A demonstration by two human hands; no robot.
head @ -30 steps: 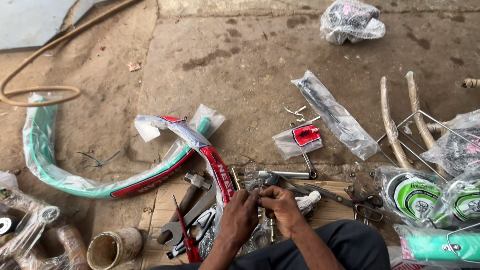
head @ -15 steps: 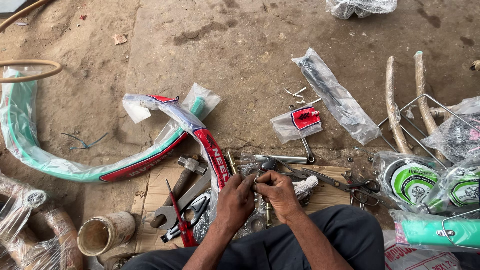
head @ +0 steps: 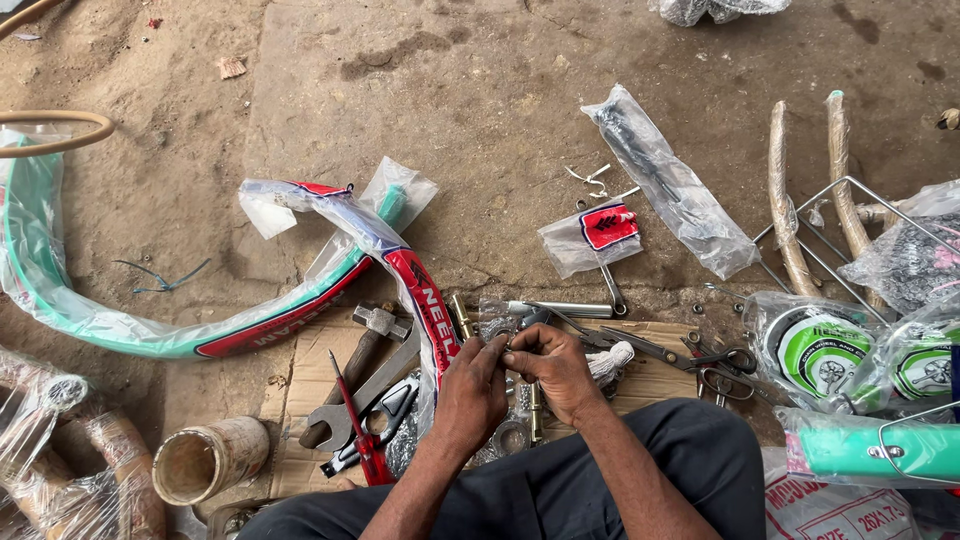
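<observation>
Left hand and right hand meet fingertip to fingertip, both pinched shut on small metal part, too tiny to identify. Beneath hands: cardboard sheet on floor. Left of hands: red screwdriver, spanner, hammer. Right: scissors. Beyond hands: plastic-wrapped green-and-red mudguard, bagged parts.

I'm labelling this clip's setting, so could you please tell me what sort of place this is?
Probably a bicycle assembly or repair spot on a bare dirt floor: plastic-wrapped mudguards, a hammer and spanner on cardboard, and scissors.
</observation>
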